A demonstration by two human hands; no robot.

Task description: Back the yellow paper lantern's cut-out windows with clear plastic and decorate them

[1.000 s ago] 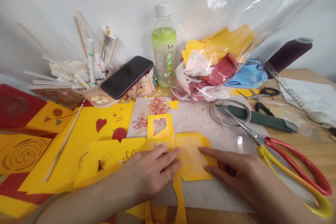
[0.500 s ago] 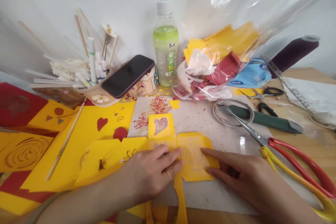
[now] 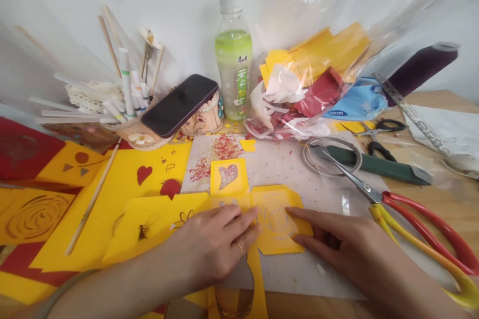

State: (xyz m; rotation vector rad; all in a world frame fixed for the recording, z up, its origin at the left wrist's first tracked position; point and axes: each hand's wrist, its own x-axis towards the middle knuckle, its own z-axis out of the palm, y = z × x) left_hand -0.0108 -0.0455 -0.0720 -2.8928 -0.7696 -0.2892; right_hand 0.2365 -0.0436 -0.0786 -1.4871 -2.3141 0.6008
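Note:
A yellow card cut-out [image 3: 267,244] lies unfolded on the mat, with a swirl-patterned panel on its right. A heart-shaped opening is in its upper panel. Across its middle rests my left hand [image 3: 219,241], fingers stretched out flat and a ring on one of them. My right hand [image 3: 339,239] touches the right edge of the swirl panel, its index finger and thumb extended and apart, the other fingers curled under. What lies beneath my left palm is hidden. Beside my left forearm is a yellow panel [image 3: 129,222] with a dark insect-like figure and a drawn flower.
Red-and-yellow-handled scissors [image 3: 422,232] lie at right by a green cutter [image 3: 377,162] and a tape ring [image 3: 305,162]. Behind stand a green drink bottle [image 3: 234,60], a phone [image 3: 181,104] and a plastic bag of paper scraps [image 3: 288,104]. A wooden stick [image 3: 93,197] lies left.
The view has shifted slightly, so the things at the back sit a little higher and farther left. Both hands keep nearly the same places on the card.

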